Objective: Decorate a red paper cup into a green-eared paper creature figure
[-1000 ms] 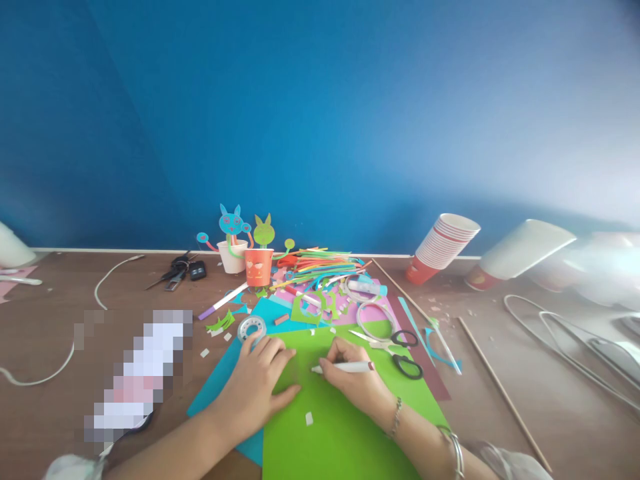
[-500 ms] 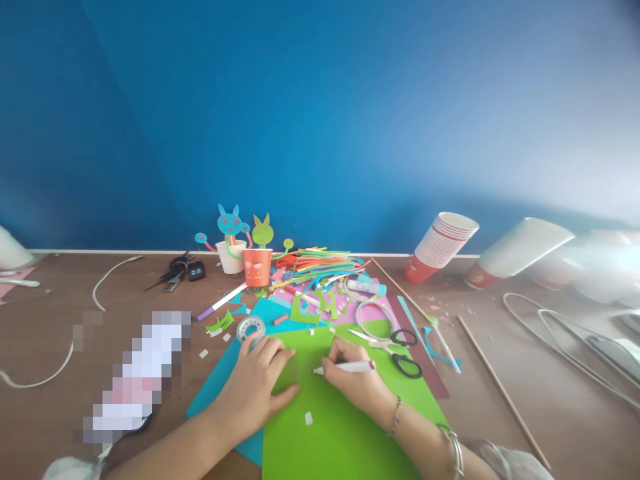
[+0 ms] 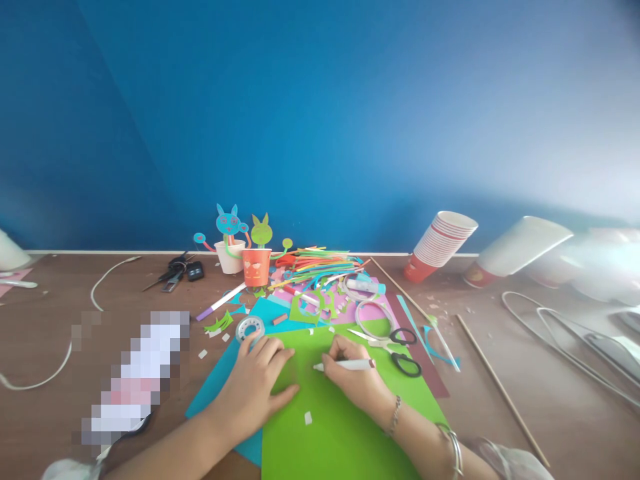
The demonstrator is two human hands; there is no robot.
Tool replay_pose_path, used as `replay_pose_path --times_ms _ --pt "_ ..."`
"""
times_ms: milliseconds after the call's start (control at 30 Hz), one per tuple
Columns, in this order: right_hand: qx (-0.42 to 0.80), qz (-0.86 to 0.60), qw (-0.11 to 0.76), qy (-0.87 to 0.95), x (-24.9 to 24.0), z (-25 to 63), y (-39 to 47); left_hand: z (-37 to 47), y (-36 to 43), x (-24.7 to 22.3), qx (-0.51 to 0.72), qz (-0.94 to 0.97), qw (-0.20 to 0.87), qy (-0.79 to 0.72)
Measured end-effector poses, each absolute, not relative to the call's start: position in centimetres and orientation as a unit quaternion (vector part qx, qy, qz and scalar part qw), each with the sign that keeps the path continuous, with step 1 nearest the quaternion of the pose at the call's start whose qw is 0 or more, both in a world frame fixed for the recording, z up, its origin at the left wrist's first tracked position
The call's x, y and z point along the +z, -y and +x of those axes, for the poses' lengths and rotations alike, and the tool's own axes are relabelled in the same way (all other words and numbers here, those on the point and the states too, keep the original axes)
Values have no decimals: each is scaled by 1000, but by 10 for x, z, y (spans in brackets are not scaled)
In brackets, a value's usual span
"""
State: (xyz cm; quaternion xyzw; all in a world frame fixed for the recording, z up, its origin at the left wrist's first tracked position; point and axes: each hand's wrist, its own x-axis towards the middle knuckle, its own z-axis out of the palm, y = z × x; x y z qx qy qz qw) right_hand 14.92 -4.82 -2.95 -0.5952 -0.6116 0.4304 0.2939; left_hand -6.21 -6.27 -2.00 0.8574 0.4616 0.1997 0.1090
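Note:
My right hand [image 3: 357, 377] grips a white marker [image 3: 350, 365], its tip pointing left at the green paper [image 3: 340, 440]. Fingers spread, my left hand [image 3: 257, 380] rests flat on the left side of that sheet. A roll of clear tape [image 3: 249, 329] lies just beyond its fingertips. Blue paper [image 3: 213, 393] sticks out from under the green sheet on the left. Beyond my right hand lie scissors [image 3: 387, 342] with black handles, partly on the green paper. A small white scrap [image 3: 308, 418] lies on the sheet between my hands.
Two paper cups with animal faces, one white [image 3: 231, 259] and one red [image 3: 257, 270], stand at the back near colourful pipe cleaners [image 3: 320, 267]. Stacked paper cups [image 3: 443, 243] lean at the right. Wooden stick [image 3: 500, 387], cable [image 3: 545, 333] and keys [image 3: 176, 270] lie around.
Almost nothing differs. The whole view has shifted very slightly; both hands and the marker keep their places on the green paper.

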Motion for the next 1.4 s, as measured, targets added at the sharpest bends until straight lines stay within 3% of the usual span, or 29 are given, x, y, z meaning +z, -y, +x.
replay_pose_path --times_ms 1033,1400 --pt "454 -597 300 590 -36 151 47 -62 62 -23 208 859 97 -457" --pt "412 -603 280 623 -29 149 49 -62 62 -22 207 860 94 -457"
